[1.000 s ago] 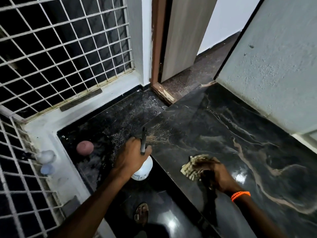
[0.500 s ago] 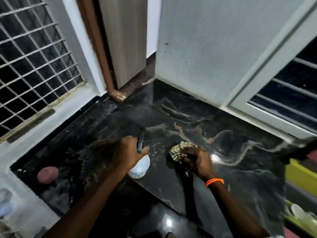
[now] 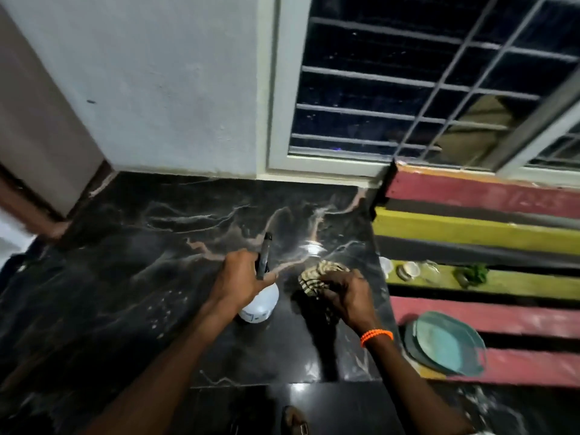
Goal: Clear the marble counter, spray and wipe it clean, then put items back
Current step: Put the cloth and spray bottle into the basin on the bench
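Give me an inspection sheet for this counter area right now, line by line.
Surface: black marble counter, glossy, pale specks near the bottle.
Job's things: white spray bottle; checked cloth on the counter.
Clutter: teal plates and small cups on the painted steps.
Hands: left hand grips the bottle; right hand holds the cloth.
Cables: nothing seen.
Surroundings: grey wall, barred window.

Spray bottle (image 3: 259,304) left of cloth (image 3: 315,277), both on counter (image 3: 141,246); plates (image 3: 445,343) right.
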